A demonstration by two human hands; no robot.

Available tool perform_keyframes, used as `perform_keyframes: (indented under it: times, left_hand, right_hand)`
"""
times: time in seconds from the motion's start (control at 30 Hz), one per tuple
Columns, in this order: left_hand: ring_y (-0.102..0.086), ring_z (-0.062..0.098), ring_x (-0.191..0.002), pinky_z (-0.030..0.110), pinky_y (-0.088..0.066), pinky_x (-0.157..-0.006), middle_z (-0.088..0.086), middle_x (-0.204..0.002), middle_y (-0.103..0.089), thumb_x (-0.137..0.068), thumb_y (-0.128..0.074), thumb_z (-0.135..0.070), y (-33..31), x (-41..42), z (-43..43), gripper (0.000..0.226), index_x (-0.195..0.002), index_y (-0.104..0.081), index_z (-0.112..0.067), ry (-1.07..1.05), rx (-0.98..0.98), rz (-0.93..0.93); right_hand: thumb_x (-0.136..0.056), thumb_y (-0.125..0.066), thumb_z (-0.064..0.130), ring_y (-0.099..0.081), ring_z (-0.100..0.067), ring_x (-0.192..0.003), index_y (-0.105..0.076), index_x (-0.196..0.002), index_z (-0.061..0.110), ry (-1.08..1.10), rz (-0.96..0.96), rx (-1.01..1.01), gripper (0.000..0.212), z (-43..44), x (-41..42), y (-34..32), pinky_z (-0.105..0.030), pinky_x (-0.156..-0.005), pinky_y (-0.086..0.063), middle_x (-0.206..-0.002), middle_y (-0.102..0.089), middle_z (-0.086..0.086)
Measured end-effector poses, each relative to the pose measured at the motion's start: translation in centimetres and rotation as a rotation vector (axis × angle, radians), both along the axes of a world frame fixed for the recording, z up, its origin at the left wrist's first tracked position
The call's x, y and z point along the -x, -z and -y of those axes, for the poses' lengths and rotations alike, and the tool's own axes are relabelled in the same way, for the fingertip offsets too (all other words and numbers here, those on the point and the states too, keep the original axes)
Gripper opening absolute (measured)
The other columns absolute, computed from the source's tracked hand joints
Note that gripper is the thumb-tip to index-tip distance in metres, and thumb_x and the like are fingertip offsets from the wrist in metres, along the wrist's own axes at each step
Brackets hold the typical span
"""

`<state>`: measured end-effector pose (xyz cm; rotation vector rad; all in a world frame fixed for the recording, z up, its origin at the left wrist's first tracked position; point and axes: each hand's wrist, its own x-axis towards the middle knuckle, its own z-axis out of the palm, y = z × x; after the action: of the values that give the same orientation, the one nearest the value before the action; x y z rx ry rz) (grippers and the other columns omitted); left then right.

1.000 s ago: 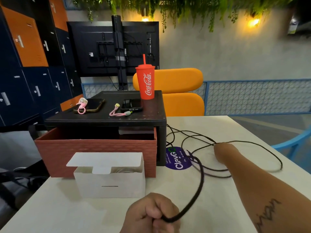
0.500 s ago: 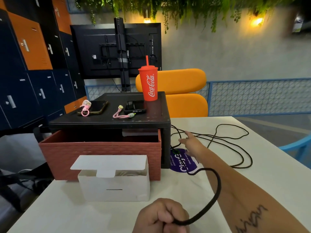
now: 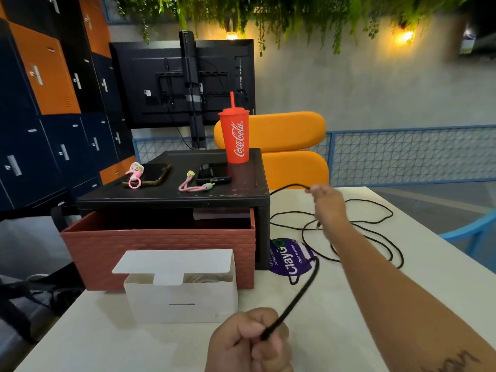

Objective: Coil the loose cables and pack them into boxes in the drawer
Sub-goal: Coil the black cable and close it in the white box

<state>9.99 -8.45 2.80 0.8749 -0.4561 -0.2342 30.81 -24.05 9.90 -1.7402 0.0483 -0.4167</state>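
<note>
I see the black cable (image 3: 298,296) clamped in my left hand's (image 3: 249,342) curled fingers. It rises away to my right hand (image 3: 326,202), whose fingertips pinch a lifted stretch. Its other loops lie on the table (image 3: 442,269) under that forearm. Just left of my left hand stands the open white box (image 3: 182,304), with the brick-red drawer (image 3: 161,242) behind it.

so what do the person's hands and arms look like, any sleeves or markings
Both the left hand and right hand are bare: no gloves, no rings visible. The right forearm has no sleeve and bears a dark line tattoo near the frame's lower edge.
</note>
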Motion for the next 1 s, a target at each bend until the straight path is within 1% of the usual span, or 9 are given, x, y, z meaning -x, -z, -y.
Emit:
perform_keyframes:
  times: [0.13, 0.23, 0.3, 0.4, 0.53, 0.67, 0.77, 0.9, 1.0]
  left_hand:
    - [-0.034, 0.01, -0.055, 0.02, -0.035, -0.056, -0.004, -0.067, -0.04, -0.096, -0.034, -0.02, -0.1, 0.0, 0.5, 0.032, -0.099, -0.062, -0.006, 0.159, 0.153, -0.084]
    - [-0.03, 0.005, -0.036, 0.016, -0.033, -0.039, -0.004, -0.049, -0.029, -0.065, -0.081, -0.029, -0.5, 0.0, 0.7, 0.03, -0.068, -0.065, -0.004, 0.103, 0.208, -0.167]
    - [-0.025, 0.005, -0.029, 0.014, -0.024, -0.034, -0.003, -0.045, -0.02, -0.032, -0.094, -0.024, -0.9, 0.8, 0.7, 0.046, -0.053, -0.059, -0.003, -0.062, 0.181, -0.277]
    - [-0.024, 0.005, -0.029, 0.014, -0.023, -0.032, -0.003, -0.048, -0.016, -0.027, -0.095, -0.026, -1.7, 1.3, 1.0, 0.051, -0.052, -0.057, -0.004, -0.131, 0.126, -0.319]
    - [-0.026, 0.005, -0.029, 0.016, -0.027, -0.03, -0.002, -0.044, -0.028, -0.027, -0.095, -0.029, -2.0, 1.9, 1.1, 0.052, -0.053, -0.057, -0.006, -0.182, 0.092, -0.322]
    - [-0.032, 0.006, -0.032, 0.017, -0.034, -0.03, 0.002, -0.048, -0.038, -0.023, -0.096, -0.026, -2.0, 1.9, 1.3, 0.058, -0.067, -0.066, -0.002, -0.188, 0.081, -0.337]
    - [-0.037, 0.007, -0.036, 0.018, -0.037, -0.032, 0.006, -0.055, -0.047, -0.027, -0.094, -0.02, -1.9, 1.8, 1.4, 0.06, -0.08, -0.071, -0.002, -0.171, -0.003, -0.297]
    - [-0.037, 0.008, -0.035, 0.015, -0.031, -0.032, 0.008, -0.058, -0.052, -0.042, -0.075, -0.012, -1.7, 1.4, 1.4, 0.048, -0.088, -0.069, -0.001, -0.156, -0.101, -0.3]
    - [-0.033, 0.009, -0.03, 0.013, -0.027, -0.032, 0.011, -0.057, -0.053, -0.051, -0.071, -0.005, -1.7, 1.2, 1.7, 0.03, -0.08, -0.072, -0.001, -0.165, -0.162, -0.288]
  right_hand:
    - [-0.096, -0.044, 0.024, -0.036, -0.009, -0.056, -0.063, -0.084, 0.016, 0.071, 0.242, 0.088, 0.023, 4.9, 4.5, -5.0, -0.026, -0.054, -0.031, -0.06, -0.043, 0.008]
    - [-0.088, -0.054, 0.018, -0.032, -0.003, -0.038, -0.064, -0.07, 0.009, 0.022, 0.187, 0.297, 0.022, 8.8, 9.0, -5.8, -0.02, -0.039, -0.029, -0.038, -0.04, 0.013]
    - [-0.081, -0.061, 0.018, -0.032, -0.004, -0.034, -0.065, -0.065, 0.007, -0.084, -0.011, 0.57, 0.019, 11.0, 12.1, -5.0, -0.02, -0.04, -0.028, -0.038, -0.04, 0.01]
    - [-0.077, -0.063, 0.02, -0.04, -0.003, -0.042, -0.063, -0.058, 0.019, -0.367, -0.515, 1.051, 0.019, 13.0, 15.2, -3.1, -0.015, -0.045, -0.033, -0.045, -0.051, 0.009]
    - [-0.083, -0.058, 0.021, -0.057, -0.006, -0.08, -0.065, -0.11, 0.014, -0.482, -0.852, 1.498, 0.029, 13.7, 15.8, -0.9, -0.021, -0.081, -0.046, -0.086, -0.062, 0.009]
    - [-0.086, -0.058, 0.045, -0.035, -0.018, -0.132, -0.035, -0.141, 0.025, -0.295, -0.741, 1.21, 0.064, 12.8, 14.3, 0.3, -0.029, -0.103, -0.033, -0.148, -0.033, 0.0]
    - [-0.086, -0.046, 0.062, -0.026, -0.024, -0.139, -0.022, -0.147, 0.02, -0.232, -0.74, 1.103, 0.077, 10.7, 11.8, 2.2, -0.037, -0.111, -0.024, -0.153, -0.023, -0.006]
    - [-0.082, -0.037, 0.069, -0.034, -0.032, -0.133, -0.03, -0.142, 0.023, -0.098, -0.826, 1.24, 0.076, 8.8, 7.1, 6.5, -0.057, -0.109, -0.02, -0.144, -0.039, -0.006]
    - [-0.083, -0.036, 0.067, -0.037, -0.033, -0.13, -0.029, -0.142, 0.021, -0.07, -0.794, 1.22, 0.075, 7.9, 3.6, 7.9, -0.054, -0.108, -0.027, -0.141, -0.042, -0.011]
